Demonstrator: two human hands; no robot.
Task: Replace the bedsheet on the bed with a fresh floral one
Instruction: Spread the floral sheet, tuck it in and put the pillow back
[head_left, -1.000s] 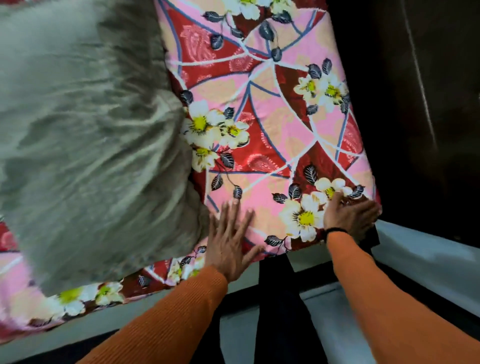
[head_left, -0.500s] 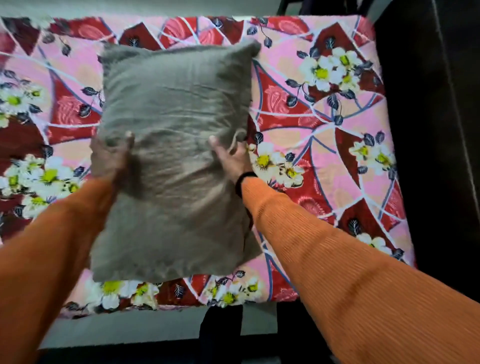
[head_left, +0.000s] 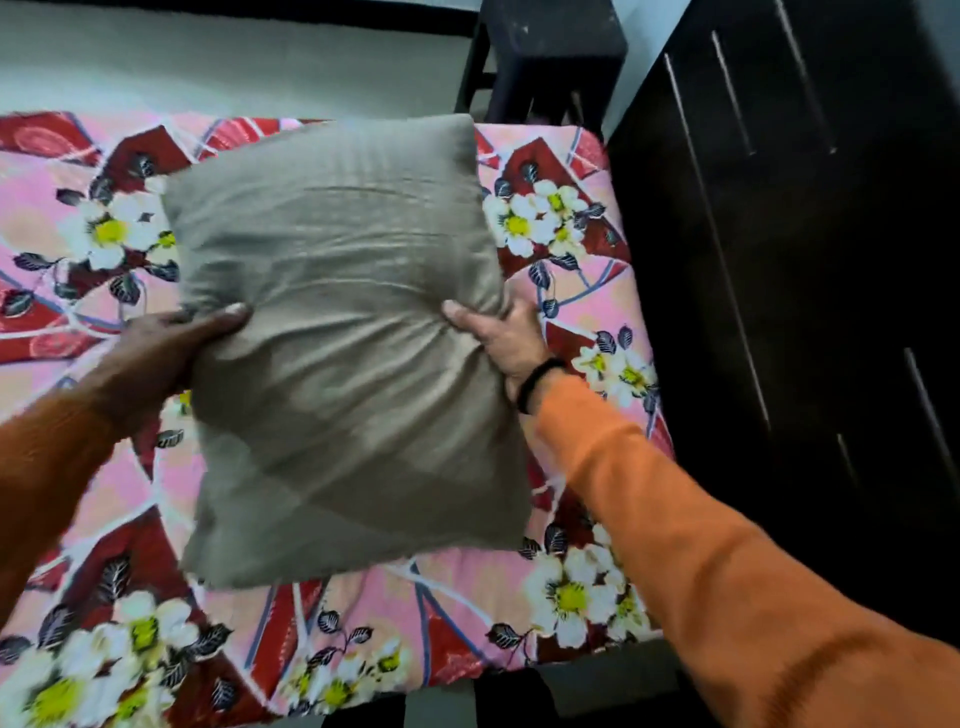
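A pink and red floral bedsheet (head_left: 576, 291) with white flowers covers the bed across the view. Above it I hold a grey-beige pillow (head_left: 337, 338) by its two side edges. My left hand (head_left: 156, 358) grips the pillow's left edge, thumb on top. My right hand (head_left: 506, 338), with a black band at the wrist, pinches the right edge, bunching the fabric. The pillow is lifted and tilted slightly. Both arms wear orange sleeves.
A dark wardrobe (head_left: 805, 312) with thin vertical handles stands right against the bed's right side. A dark chair or stool (head_left: 545, 57) stands beyond the bed's far right corner. Grey floor (head_left: 234, 57) lies past the far edge.
A second ago my hands pressed the sheet at the bed's corner. They then took hold of the pillow by its sides, and it has since shifted to the right over the sheet.
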